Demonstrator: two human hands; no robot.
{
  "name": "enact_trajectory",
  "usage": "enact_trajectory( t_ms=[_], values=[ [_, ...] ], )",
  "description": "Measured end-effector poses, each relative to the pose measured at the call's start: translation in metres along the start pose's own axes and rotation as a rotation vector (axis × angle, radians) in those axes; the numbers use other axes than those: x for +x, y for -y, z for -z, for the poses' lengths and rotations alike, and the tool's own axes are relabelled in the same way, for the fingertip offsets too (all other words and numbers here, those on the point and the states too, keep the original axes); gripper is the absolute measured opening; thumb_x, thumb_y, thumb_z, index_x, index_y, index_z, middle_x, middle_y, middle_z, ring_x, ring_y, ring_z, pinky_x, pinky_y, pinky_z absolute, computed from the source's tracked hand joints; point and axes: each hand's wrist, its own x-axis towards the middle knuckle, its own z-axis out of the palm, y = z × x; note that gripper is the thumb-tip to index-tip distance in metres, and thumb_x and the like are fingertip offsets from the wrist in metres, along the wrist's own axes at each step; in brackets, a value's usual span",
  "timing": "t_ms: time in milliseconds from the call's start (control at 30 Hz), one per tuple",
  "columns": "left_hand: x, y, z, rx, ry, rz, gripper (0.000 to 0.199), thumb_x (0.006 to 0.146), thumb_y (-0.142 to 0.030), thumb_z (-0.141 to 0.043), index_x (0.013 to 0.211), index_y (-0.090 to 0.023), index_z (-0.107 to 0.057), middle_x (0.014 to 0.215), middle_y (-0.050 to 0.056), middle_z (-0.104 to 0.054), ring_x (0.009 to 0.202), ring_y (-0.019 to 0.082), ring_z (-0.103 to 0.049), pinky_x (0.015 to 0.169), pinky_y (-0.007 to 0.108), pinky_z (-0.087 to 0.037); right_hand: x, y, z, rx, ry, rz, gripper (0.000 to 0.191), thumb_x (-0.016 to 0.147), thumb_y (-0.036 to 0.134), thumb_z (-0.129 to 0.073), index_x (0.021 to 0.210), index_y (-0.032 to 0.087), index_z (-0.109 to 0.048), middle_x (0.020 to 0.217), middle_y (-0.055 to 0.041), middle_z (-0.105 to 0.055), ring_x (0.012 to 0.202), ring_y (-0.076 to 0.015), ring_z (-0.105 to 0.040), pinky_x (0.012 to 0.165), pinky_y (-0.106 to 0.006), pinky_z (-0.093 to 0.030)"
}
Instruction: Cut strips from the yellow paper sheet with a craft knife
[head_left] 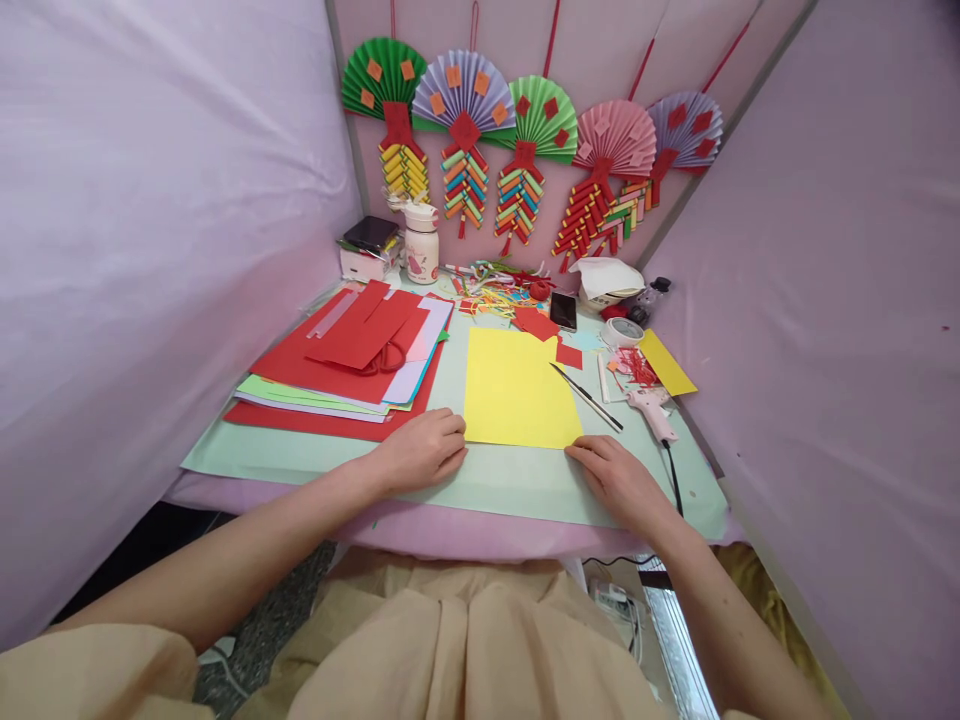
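A yellow sheet (521, 388) of smooth paper, nearly square, lies flat on the pale green table cover (517, 492), between the two hands at its near corners. The left hand (424, 448) rests at the near left corner with its fingers curled loosely together; whether they grip the edge, I cannot tell. The right hand (611, 470) has its fingertips drawn together at the near right corner, touching the paper, though a pinch cannot be made out. Just beside the sheet's right edge, a slim, dark, pointed tool (589, 398) lies aslant. Left of the sheet, flat red paper (292, 355) tops a loosely squared stack with green and lilac edges, and a soft red cord (391, 358) loops over it. To the right are a pink glue gun (651, 412) with a black cable, a tangle of fine red thread (637, 368), a round tape roll (622, 332) and a stiff yellow strip (667, 362). Behind the sheet lie red paper pieces (536, 323), a glossy phone (563, 311), curly scraps (495, 300) and a white, rounded bottle (421, 250). Above, crisply pleated paper fans (476, 88) hang with small paper tubes (465, 185) below them.
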Motion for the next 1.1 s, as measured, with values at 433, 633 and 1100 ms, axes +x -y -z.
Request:
enact_trajectory(
  t_ms=[433, 633, 1100],
  values=[
    [0.055, -0.027, -0.037, 0.045, 0.151, -0.025, 0.023, 0.098, -0.022, -0.044, 0.105, -0.016, -0.065, 0.093, 0.008, -0.058, 0.086, 0.022, -0.052, 0.078, 0.035, -0.044, 0.043, 0.037, -0.007, -0.017, 0.072, 0.108, 0.026, 0.096, 0.016, -0.047, 0.115, 0.022, -0.063, 0.102, -0.0080, -0.063, 0.095, -0.0208, -0.056, 0.077, -0.033, -0.048],
    [0.053, -0.024, -0.029, 0.108, 0.157, -0.075, 0.024, 0.099, -0.021, -0.043, 0.094, -0.017, -0.066, 0.086, 0.006, -0.059, 0.084, 0.020, -0.053, 0.072, 0.033, -0.039, 0.042, 0.036, -0.004, -0.056, 0.077, 0.121, 0.025, 0.095, 0.013, -0.047, 0.112, 0.023, -0.063, 0.099, -0.0071, -0.063, 0.092, -0.0203, -0.055, 0.074, -0.032, -0.046],
    [0.012, 0.002, -0.006, 0.107, 0.062, -0.102, 0.028, 0.098, -0.020, -0.043, 0.089, -0.017, -0.069, 0.082, 0.006, -0.062, 0.083, 0.019, -0.055, 0.076, 0.033, -0.042, 0.006, -0.002, 0.001, -0.064, 0.001, 0.065, 0.034, 0.090, 0.002, -0.043, 0.110, 0.019, -0.065, 0.105, -0.0088, -0.065, 0.097, -0.0215, -0.058, 0.079, -0.034, -0.050]
  ],
)
